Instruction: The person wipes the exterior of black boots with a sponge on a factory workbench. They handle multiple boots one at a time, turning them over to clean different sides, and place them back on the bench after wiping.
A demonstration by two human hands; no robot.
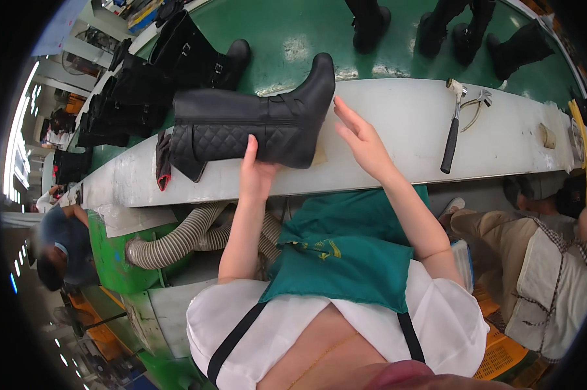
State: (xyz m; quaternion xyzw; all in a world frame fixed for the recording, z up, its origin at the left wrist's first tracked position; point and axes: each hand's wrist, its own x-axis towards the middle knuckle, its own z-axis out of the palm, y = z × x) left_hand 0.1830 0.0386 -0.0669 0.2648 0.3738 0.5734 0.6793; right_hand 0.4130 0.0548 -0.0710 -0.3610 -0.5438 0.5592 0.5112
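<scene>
A tall black boot (pixel 241 127) with a quilted shaft and a strap at the ankle lies sideways above the white bench, its sole turned to the right. My left hand (pixel 257 172) grips the shaft from the near side, thumb on the quilting and the other fingers hidden behind the boot. Just right of the sole is my right hand (pixel 365 143), fingers stretched out and nothing in it. Whether its fingertips touch the sole I cannot tell. A dark glove-like piece with red trim (pixel 163 162) hangs beside the open top of the boot.
On the white bench (pixel 384 110) lie a black-handled hammer (pixel 453 130) and metal pincers (pixel 479 104). Several black boots (pixel 189 58) stand on the green surface (pixel 293 26) beyond. A ribbed hose (pixel 176 240) runs below at left. Other people sit at both sides.
</scene>
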